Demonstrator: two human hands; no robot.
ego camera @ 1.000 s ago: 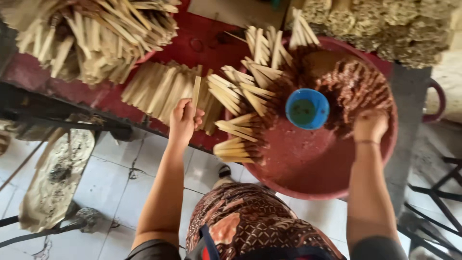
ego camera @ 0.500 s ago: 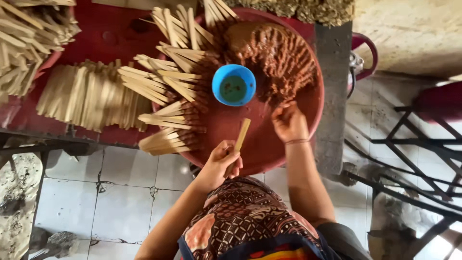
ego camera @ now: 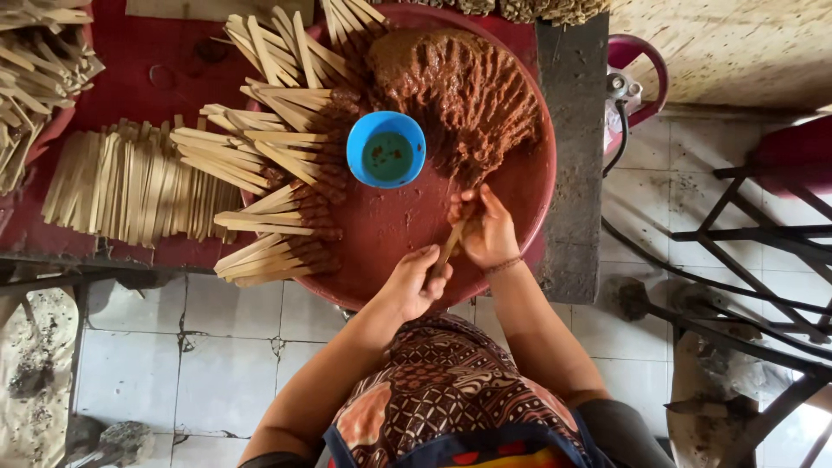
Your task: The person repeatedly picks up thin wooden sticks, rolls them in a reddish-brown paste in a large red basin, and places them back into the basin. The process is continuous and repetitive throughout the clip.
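My left hand (ego camera: 414, 282) grips the lower end of a flat wooden stick (ego camera: 450, 245) over the near rim of a big red round tray (ego camera: 381, 234). My right hand (ego camera: 485, 230) is closed around the stick's upper end, with brown paste under its fingers. A mound of brown paste (ego camera: 459, 87) fills the far right of the tray. A small blue bowl (ego camera: 386, 149) sits in the middle. Several paste-tipped sticks (ego camera: 269, 173) fan out along the tray's left side.
A row of bare wooden sticks (ego camera: 130, 186) lies on the red tabletop (ego camera: 173, 61) to the left, with another heap (ego camera: 35, 78) at the far left. A grey block (ego camera: 572, 156) borders the tray on the right. Metal frames (ego camera: 754, 251) stand over the tiled floor (ego camera: 199, 364).
My left hand has carried a stick from the pile on the left to the tray's near edge. My right hand has come down from the paste mound and closed on the stick.
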